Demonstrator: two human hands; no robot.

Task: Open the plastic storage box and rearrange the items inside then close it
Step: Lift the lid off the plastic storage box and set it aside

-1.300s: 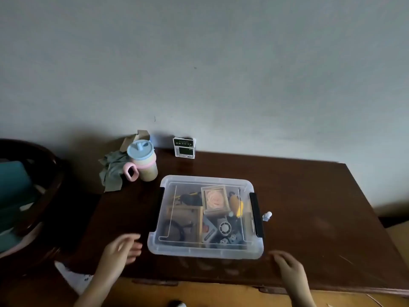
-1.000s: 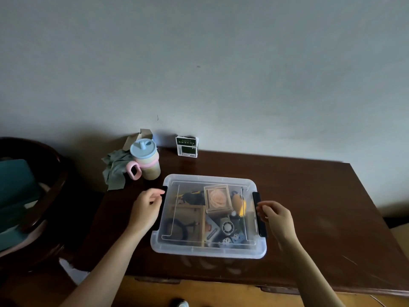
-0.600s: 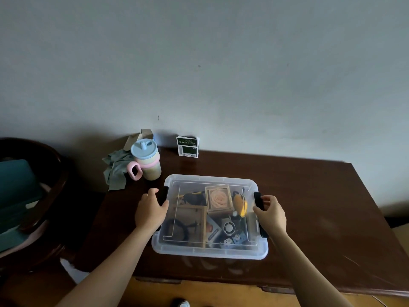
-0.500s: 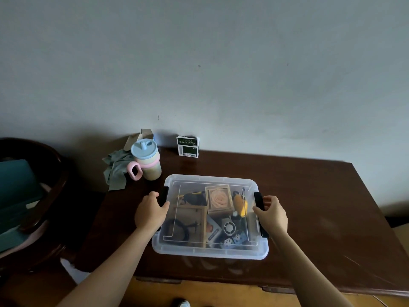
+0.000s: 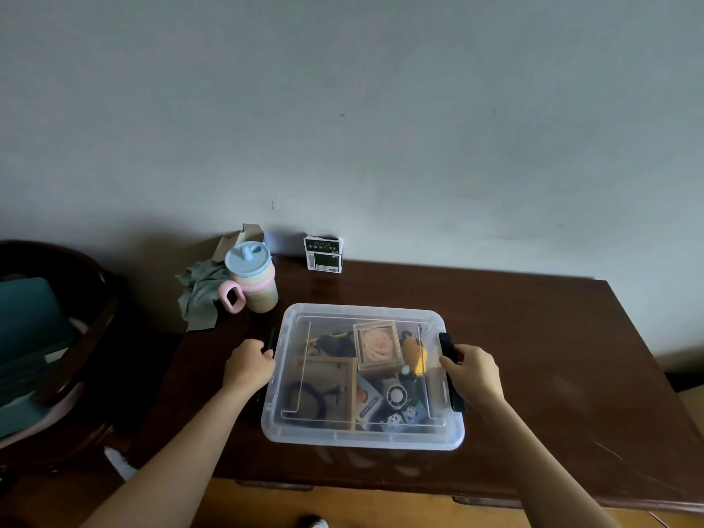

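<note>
A clear plastic storage box with its lid on stands near the front of the dark wooden table. Through the lid I see a wooden box with a peach rose, a yellow toy, a wooden tray and small dark items. My left hand grips the black left latch, which it mostly hides. My right hand grips the black right latch.
A pastel sippy cup with a pink handle, a grey-green cloth and a small cardboard box stand at the back left. A green-and-white carton leans by the wall. A dark wooden chair stands to the left.
Both hands came up from the table's front edge to the box's sides and took hold of the two latches. The left latch now swings outward from the box.
</note>
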